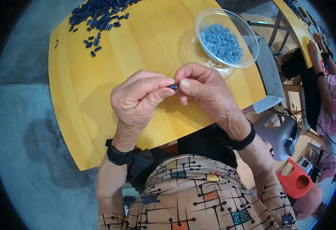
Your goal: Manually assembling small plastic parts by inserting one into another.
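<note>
A small dark blue cylindrical piece (pixel 172 87) sits pinched between the thumb and forefinger of my left hand (pixel 139 96), above the near half of the yellow table (pixel 152 50). Close against its right end, my right hand (pixel 208 90) is closed in a pinch of thumb and forefinger; whatever those fingertips hold is hidden. Beyond my right hand stands a clear plastic bowl (pixel 251 51) with many tiny silvery, coil-like metal parts (pixel 221 43) in it. At the far left of the table lies a heap of similar dark cylinders (pixel 99 13).
Several loose dark cylinders (pixel 95 44) lie in front of the heap. A grey box (pixel 269 73) adjoins the table's right edge. Farther right are a translucent jug (pixel 277 134), a red plastic container (pixel 296 180), cables, and another person's arms (pixel 321 73) at a second table.
</note>
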Demonstrator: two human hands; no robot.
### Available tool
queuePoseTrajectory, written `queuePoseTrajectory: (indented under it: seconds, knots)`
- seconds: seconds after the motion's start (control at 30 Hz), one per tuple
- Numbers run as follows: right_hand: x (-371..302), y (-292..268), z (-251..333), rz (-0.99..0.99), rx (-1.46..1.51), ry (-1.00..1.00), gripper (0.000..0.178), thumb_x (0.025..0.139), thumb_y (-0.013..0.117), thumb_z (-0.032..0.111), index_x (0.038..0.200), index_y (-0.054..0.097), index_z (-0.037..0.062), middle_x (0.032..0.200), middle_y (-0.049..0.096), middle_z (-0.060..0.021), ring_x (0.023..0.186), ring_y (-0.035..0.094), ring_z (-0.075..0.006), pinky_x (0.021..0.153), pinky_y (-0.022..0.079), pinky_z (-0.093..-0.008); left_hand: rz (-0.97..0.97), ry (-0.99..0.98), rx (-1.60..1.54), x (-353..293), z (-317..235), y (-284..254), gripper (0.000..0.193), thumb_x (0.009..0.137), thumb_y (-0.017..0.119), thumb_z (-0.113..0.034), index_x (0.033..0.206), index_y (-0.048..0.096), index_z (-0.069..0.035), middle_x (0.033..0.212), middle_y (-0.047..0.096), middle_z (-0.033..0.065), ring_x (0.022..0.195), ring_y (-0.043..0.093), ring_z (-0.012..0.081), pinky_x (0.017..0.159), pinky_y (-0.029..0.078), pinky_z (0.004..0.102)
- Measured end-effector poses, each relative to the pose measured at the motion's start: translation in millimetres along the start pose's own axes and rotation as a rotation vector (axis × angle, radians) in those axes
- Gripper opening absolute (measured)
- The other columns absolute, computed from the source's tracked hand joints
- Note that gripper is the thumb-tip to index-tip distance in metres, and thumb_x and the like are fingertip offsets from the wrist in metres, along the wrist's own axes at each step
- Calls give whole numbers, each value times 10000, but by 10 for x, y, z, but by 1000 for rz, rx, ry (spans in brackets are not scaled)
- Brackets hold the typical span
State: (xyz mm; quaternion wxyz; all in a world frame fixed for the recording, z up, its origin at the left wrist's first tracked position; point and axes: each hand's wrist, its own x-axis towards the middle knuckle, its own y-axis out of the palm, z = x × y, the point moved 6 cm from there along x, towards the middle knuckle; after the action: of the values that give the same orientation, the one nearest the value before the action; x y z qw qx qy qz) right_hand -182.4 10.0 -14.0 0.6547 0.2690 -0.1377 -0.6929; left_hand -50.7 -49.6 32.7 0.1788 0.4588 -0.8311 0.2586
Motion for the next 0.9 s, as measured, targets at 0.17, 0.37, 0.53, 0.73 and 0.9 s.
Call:
queuePoseTrajectory:
  seconds: [0.17, 0.37, 0.53, 0.73, 0.9]
  knots:
    - [-112, 73, -25, -47, 35, 17, 164, 910, 585, 154, 988, 615, 14, 844, 629, -24, 650, 556, -59, 613, 457, -183, -79, -54, -55, -35, 29, -70, 159, 703, 757, -48, 841, 689, -10, 766, 662, 84, 673, 609, 168, 596, 478, 243]
    - [-154, 241, -184, -91, 177, 73, 199, 933, 541, 153, 1073, 596, 22, 836, 623, -8, 639, 553, -52, 589, 441, -177, -66, 90, 37, -7, -97, -57, 158, 692, 763, -78, 828, 699, -29, 743, 666, 64, 711, 611, 193, 650, 487, 279]
    - [-143, 371, -314, 35, 542, 135, 159, 935, 528, 129, 1026, 591, 15, 782, 568, 4, 646, 528, -75, 569, 429, -195, -60, 181, 117, -1, -94, -48, 167, 689, 765, -113, 823, 700, -37, 752, 673, 52, 754, 617, 225, 690, 497, 305]
    - [-83, 383, -385, 148, 708, 135, 149, 912, 569, 143, 1022, 583, 44, 834, 539, 22, 684, 479, -72, 589, 392, -216, -65, 117, 38, 4, -66, -26, 159, 702, 755, -109, 823, 693, -26, 768, 676, 59, 816, 634, 243, 734, 507, 320]
    - [-66, 382, -325, 56, 638, 115, 121, 925, 543, 125, 907, 601, 20, 709, 535, -2, 600, 481, -81, 540, 407, -217, -68, 84, -42, -20, -5, -31, 168, 711, 748, -99, 842, 686, -14, 804, 679, 81, 841, 644, 244, 767, 511, 322]
